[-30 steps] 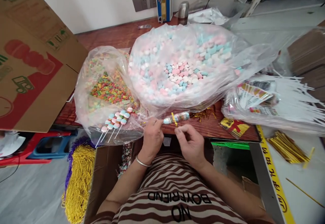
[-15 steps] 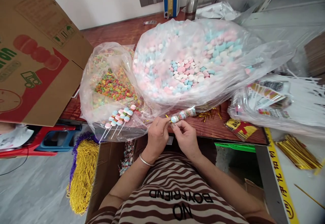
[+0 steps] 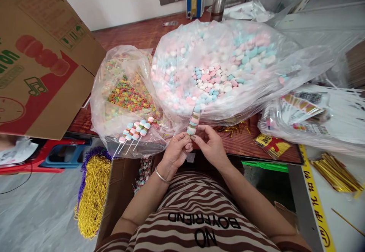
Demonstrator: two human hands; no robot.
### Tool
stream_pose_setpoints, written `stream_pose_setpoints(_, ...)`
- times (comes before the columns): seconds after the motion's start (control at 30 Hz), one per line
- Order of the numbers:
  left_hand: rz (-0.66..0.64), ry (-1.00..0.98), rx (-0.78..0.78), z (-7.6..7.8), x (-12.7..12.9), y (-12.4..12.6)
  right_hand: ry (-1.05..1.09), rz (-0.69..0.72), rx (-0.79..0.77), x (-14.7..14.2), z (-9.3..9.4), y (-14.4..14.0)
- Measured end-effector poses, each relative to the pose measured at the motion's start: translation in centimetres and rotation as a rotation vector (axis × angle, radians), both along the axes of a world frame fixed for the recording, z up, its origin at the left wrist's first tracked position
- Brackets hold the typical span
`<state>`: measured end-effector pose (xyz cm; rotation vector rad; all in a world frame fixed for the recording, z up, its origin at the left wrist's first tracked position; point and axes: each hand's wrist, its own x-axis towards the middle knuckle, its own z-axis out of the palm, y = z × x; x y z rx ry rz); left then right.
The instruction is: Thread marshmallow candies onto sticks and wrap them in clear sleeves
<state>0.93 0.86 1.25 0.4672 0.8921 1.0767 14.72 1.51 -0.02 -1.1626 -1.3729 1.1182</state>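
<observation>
Two hands are meeting at the near edge of the surface (image 3: 137, 35), and both are pinching the base of one wrapped candy skewer (image 3: 193, 122). The left hand (image 3: 176, 151) is closing its fingertips on the lower end from one side; the right hand (image 3: 210, 145) is gripping the same end from the other, fingers curled narrow around it. The skewer is standing nearly upright, its top pointing toward the big bag of pink and blue candies (image 3: 216, 65) just behind it.

Left of that big bag, a smaller bag of colourful ring candies (image 3: 128, 92) is lying open, and a few finished candy sticks (image 3: 134, 132) are resting on its near plastic. Right of the big bag, a pile of printed sleeves (image 3: 299, 111) is spreading out, with gold twist ties (image 3: 333, 172) lying nearer the person beyond it. Below the hands, an open cardboard box (image 3: 119, 191) is sitting against the striped shirt.

Risk here, as I judge it: the grip is only on the very bottom, so the tall stack could tip or slide in its wrapper if either pinch loosens. The skewer's top is also close to the big bag's plastic, so a forward lean could snag it.
</observation>
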Motion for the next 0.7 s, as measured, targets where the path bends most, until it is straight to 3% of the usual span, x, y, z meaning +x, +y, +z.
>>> stream_pose_setpoints(0.07,-0.003,0.193,0.129,-0.2,-0.2,-0.2,-0.034,0.035,0.007,0.2,0.1,0.1)
stream_pose_setpoints(0.23,0.063,1.165,0.742,-1.2,-0.8,-0.8,-0.185,-0.04,0.093,0.2,0.7,-0.2)
stream_pose_setpoints(0.33,0.076,1.4,0.839,-1.5,-0.8,-1.1,-0.232,0.041,0.15,0.2,1.4,-0.4)
stream_pose_setpoints(0.4,0.085,1.335,0.758,-1.3,-0.6,-1.2,-0.23,0.1,0.139,0.1,1.7,-0.4)
stream_pose_setpoints(0.57,0.031,0.791,0.383,-0.5,-0.4,-1.1,-0.175,0.121,0.038,-0.2,1.3,-0.6)
stream_pose_setpoints(0.7,0.052,0.522,0.285,-0.9,-0.5,-0.8,-0.093,0.046,-0.043,-0.5,1.1,-0.8)
